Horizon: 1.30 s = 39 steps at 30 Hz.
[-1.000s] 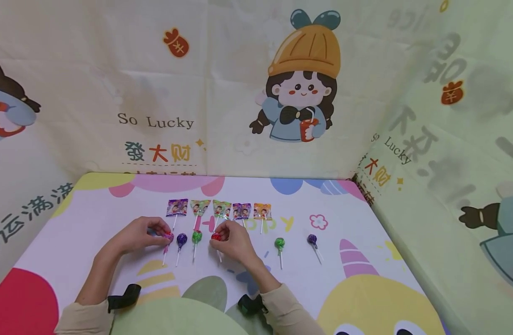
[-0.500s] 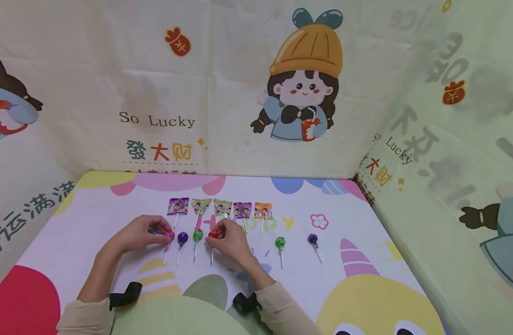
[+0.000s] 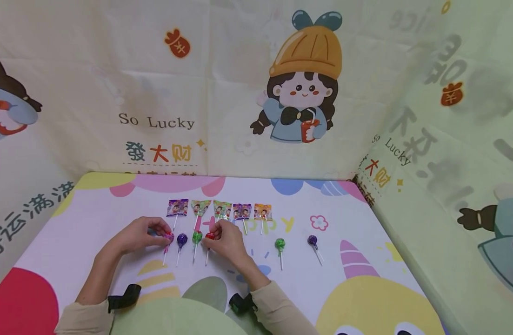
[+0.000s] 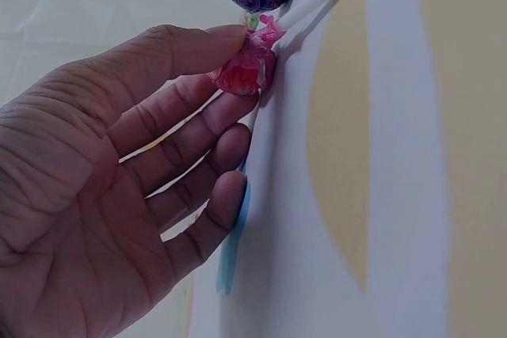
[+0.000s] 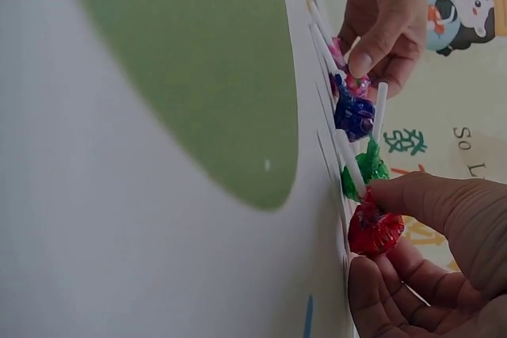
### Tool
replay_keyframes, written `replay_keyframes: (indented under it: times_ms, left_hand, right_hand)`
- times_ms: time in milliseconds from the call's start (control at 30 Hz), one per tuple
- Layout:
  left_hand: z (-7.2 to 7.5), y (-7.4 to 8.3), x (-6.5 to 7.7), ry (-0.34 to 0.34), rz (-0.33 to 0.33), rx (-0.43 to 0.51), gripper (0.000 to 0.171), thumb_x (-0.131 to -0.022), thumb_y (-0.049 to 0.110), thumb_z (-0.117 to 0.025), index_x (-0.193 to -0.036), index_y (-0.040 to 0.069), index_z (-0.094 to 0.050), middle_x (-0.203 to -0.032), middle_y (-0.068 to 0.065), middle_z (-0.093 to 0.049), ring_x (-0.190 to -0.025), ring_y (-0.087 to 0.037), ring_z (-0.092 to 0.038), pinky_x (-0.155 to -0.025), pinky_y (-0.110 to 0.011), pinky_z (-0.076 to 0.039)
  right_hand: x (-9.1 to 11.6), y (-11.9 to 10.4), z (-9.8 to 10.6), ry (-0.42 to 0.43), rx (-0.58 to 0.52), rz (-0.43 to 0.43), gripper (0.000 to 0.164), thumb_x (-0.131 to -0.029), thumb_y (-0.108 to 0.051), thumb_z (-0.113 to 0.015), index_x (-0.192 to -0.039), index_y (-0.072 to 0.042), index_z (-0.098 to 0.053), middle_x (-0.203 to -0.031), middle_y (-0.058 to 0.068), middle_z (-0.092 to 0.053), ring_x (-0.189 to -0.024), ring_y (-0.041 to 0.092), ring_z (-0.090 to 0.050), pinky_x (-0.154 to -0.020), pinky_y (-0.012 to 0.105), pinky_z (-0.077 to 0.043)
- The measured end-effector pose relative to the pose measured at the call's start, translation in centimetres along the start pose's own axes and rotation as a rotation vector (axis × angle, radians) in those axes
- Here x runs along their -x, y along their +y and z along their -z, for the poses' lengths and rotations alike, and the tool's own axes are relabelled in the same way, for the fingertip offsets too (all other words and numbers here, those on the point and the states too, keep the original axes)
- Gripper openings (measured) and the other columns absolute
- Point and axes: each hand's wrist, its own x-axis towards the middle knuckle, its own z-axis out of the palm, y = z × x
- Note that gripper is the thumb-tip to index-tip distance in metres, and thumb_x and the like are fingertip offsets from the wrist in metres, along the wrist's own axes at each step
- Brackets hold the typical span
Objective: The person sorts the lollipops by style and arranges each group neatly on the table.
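In the head view my left hand point(image 3: 143, 234) pinches a pink lollipop point(image 4: 247, 69) at the left end of a row, its stick toward me. The right hand point(image 3: 229, 240) pinches a red lollipop point(image 5: 375, 227) between thumb and fingers at the row's right end. Between the two hands lie a purple lollipop point(image 3: 182, 240) and a green lollipop point(image 3: 197, 237), sticks also toward me. In the right wrist view the red lollipop sits close beside the green one.
Behind the row, several flat-bagged lollipops point(image 3: 178, 207) lie side by side. Off to the right are another green lollipop point(image 3: 280, 244) and another purple lollipop point(image 3: 312, 240). A patterned cloth wall point(image 3: 231, 93) rises at the table's far edge.
My right hand has slid left with the red lollipop, bringing it close to the green one. The left hand stays on the pink lollipop.
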Motion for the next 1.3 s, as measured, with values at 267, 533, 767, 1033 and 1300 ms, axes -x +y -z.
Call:
replay_keyframes:
  times_ms: [267,533,767,1033,1300]
  left_hand:
    - [-0.03,-0.27,-0.11,0.001,-0.005,-0.008,0.025,-0.084,0.024,-0.085,-0.100,0.010,-0.071,-0.090,0.000,-0.067,-0.086,-0.018,-0.057,-0.078,-0.029,-0.049]
    - [0.12,0.11,-0.14,0.005,-0.009,-0.002,0.027,-0.084,0.023,-0.086,-0.102,0.008,-0.071,-0.092,0.000,-0.068,-0.087,-0.019,-0.058,-0.081,-0.033,-0.051]
    - [0.18,0.17,0.00,-0.001,-0.008,-0.003,0.028,-0.084,0.022,-0.086,-0.102,0.007,-0.071,-0.092,0.000,-0.068,-0.088,-0.019,-0.058,-0.081,-0.034,-0.051]
    - [-0.01,-0.20,-0.05,-0.007,-0.003,-0.001,0.028,-0.084,0.023,-0.086,-0.102,0.008,-0.071,-0.093,0.001,-0.069,-0.087,-0.019,-0.059,-0.081,-0.034,-0.051]
    - [0.04,-0.43,-0.23,0.003,-0.026,-0.009,0.025,-0.084,0.021,-0.085,-0.101,0.009,-0.071,-0.091,0.001,-0.067,-0.086,-0.018,-0.058,-0.078,-0.032,-0.049]
  right_hand:
    - [0.02,-0.11,-0.02,-0.005,0.017,-0.011,0.029,-0.080,-0.019,-0.088,-0.091,-0.006,-0.065,-0.078,-0.002,-0.060,-0.068,0.003,-0.049,-0.061,0.016,-0.045]
    - [-0.10,-0.10,0.02,-0.009,0.011,-0.019,0.032,-0.079,-0.022,-0.089,-0.093,-0.006,-0.065,-0.081,0.000,-0.062,-0.070,0.003,-0.050,-0.062,0.016,-0.046]
    - [0.06,-0.12,-0.03,-0.021,0.014,-0.028,0.033,-0.080,-0.024,-0.089,-0.093,-0.006,-0.065,-0.081,-0.001,-0.062,-0.070,0.003,-0.050,-0.064,0.016,-0.046]
    - [0.29,-0.06,-0.11,-0.040,0.012,-0.032,0.031,-0.082,-0.023,-0.088,-0.096,-0.007,-0.065,-0.081,-0.001,-0.062,-0.070,0.004,-0.050,-0.063,0.017,-0.045]
    - [0.30,0.24,-0.20,-0.041,-0.009,-0.040,0.030,-0.083,-0.021,-0.086,-0.099,-0.007,-0.065,-0.080,-0.001,-0.063,-0.069,0.004,-0.050,-0.062,0.018,-0.045]
